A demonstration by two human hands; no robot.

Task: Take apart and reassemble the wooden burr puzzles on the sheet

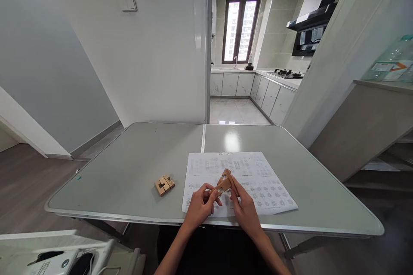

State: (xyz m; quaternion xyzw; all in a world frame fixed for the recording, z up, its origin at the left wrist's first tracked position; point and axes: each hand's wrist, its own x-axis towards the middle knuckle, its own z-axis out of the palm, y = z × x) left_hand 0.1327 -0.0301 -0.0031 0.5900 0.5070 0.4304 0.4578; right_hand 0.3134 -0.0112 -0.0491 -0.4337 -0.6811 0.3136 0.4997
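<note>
Several notched wooden puzzle pieces (226,182) are held together at an angle above a printed instruction sheet (200,167). My left hand (200,207) pinches them from the left side, fingers closed. From the right, my right hand (243,206) grips the same pieces between thumb and fingers. My fingers partly cover the pieces, so I cannot tell exactly how they fit together. The sheet lies flat on the table under both hands, with rows of small diagrams. A small group of wooden blocks (164,185) rests on the table left of the sheet.
The grey-green table (129,159) has a metal edge and a seam across its middle. A white open container (64,245) with items stands at lower left. To the right is a shelf (364,124) carrying plastic bottles (395,62). Beyond the table, a doorway shows a kitchen.
</note>
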